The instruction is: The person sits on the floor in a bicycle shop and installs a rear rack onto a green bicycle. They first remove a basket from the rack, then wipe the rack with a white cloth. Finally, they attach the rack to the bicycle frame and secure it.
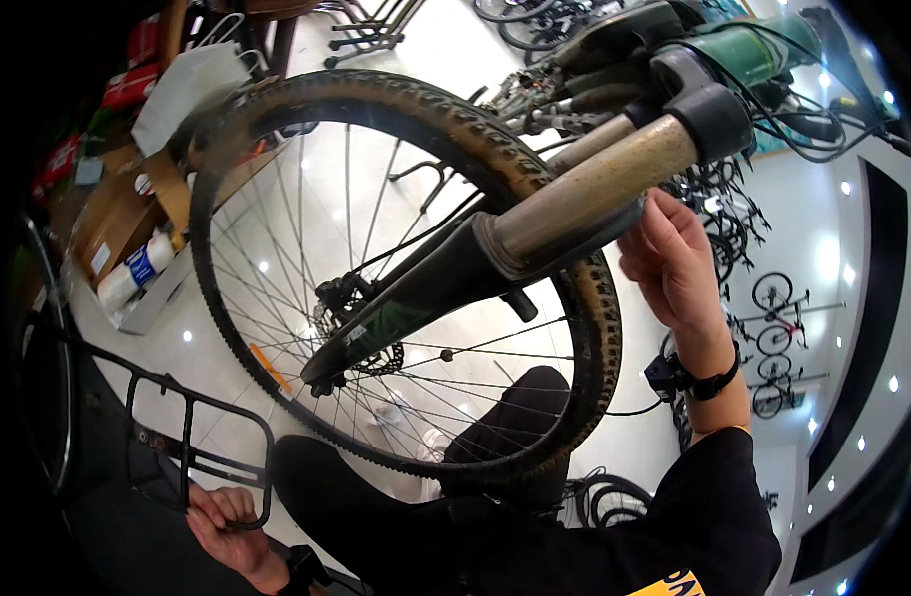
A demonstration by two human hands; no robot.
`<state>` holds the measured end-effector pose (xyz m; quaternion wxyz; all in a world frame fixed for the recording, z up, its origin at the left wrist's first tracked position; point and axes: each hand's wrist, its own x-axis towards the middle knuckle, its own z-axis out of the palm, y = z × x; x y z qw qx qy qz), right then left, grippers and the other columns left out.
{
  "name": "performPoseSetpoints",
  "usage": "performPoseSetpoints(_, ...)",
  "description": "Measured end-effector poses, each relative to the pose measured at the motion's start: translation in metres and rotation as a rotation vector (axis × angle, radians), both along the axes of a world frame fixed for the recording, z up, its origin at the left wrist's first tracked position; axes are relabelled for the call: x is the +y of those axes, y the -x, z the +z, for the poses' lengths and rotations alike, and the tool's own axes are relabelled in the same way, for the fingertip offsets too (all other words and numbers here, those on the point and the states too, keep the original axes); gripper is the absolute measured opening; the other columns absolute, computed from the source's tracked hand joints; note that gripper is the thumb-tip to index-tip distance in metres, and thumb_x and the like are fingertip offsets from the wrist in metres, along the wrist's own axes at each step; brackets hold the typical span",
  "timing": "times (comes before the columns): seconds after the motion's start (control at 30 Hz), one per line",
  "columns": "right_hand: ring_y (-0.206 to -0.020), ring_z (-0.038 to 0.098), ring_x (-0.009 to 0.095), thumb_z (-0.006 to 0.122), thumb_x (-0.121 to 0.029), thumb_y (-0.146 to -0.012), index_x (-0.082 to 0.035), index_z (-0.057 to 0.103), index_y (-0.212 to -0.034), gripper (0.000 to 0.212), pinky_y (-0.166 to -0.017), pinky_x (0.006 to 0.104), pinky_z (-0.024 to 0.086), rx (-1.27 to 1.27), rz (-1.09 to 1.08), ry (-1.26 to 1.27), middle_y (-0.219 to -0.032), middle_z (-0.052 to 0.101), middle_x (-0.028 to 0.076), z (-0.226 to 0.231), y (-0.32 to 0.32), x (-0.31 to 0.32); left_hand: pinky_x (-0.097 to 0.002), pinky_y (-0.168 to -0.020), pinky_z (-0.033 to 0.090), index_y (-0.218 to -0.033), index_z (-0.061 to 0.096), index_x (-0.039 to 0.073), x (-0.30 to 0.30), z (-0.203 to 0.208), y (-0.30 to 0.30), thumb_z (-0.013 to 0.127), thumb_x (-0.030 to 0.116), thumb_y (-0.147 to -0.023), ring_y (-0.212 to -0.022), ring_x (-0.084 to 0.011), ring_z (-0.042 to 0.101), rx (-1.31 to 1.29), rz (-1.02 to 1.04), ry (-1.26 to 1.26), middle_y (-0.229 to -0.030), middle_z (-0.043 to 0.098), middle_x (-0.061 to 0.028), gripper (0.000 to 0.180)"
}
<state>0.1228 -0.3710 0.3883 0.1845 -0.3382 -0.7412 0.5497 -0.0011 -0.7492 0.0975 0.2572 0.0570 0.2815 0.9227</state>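
A bicycle front wheel (584, 387) with a knobby, dirt-stained tyre fills the middle of the head view. Its suspension fork (425, 268) slants across it, with tan stanchions and black lower legs. My right hand (669, 258) reaches up on the right, thumb and fingers closed on the edge of the black fork arch (609, 230). A disc rotor (381, 358) shows at the hub. At lower left, my left hand (227, 526) has its fingers wrapped round the corner of a black tubular carrier rack (187, 427).
An open cardboard box (128, 219) with a white and blue bottle (138, 273) stands at left, below a white paper bag (192, 94). The green bike frame (758, 50) and cables hang at upper right. Several bicycles (773, 328) line the far right. My knee (515, 417) is behind the spokes.
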Motion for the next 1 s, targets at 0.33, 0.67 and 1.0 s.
performPoseSetpoints(0.33, -0.049, 0.026, 0.004, 0.047, -0.031, -0.100, 0.000, 0.059, -0.094, 0.034, -0.046, 0.0213, 0.021, -0.017, 0.050, 0.227, -0.055, 0.029, -0.008, 0.003, -0.006, 0.000, -0.0262, -0.048, 0.019, -0.075, 0.030, 0.010, 0.000, -0.007, 0.002, 0.040, 0.028, -0.102, -0.048, -0.0082, 0.019, 0.010, -0.005, 0.043, -0.054, 0.022, 0.0017, 0.033)
performPoseSetpoints(0.67, -0.049, 0.025, 0.002, 0.047, -0.031, -0.100, -0.002, 0.057, -0.093, 0.032, -0.042, 0.0186, 0.018, 0.014, 0.100, 0.314, -0.057, 0.027, -0.008, 0.004, -0.007, 0.006, -0.0266, -0.048, 0.018, -0.073, 0.031, 0.011, -0.016, 0.008, -0.024, 0.038, 0.027, -0.103, -0.048, -0.0074, 0.016, 0.075, -0.006, 0.011, -0.055, 0.021, 0.0030, 0.035)
performPoseSetpoints(1.0, -0.049, 0.024, 0.003, 0.045, -0.033, -0.101, 0.000, 0.060, -0.094, 0.037, -0.042, 0.0192, 0.019, -0.035, 0.096, 0.314, -0.057, 0.027, -0.008, 0.009, -0.004, 0.012, -0.0267, -0.048, 0.018, -0.073, 0.031, 0.011, -0.018, 0.013, -0.031, 0.038, 0.027, -0.103, -0.048, -0.0071, 0.016, 0.098, -0.006, -0.013, -0.055, 0.021, 0.0030, 0.035)
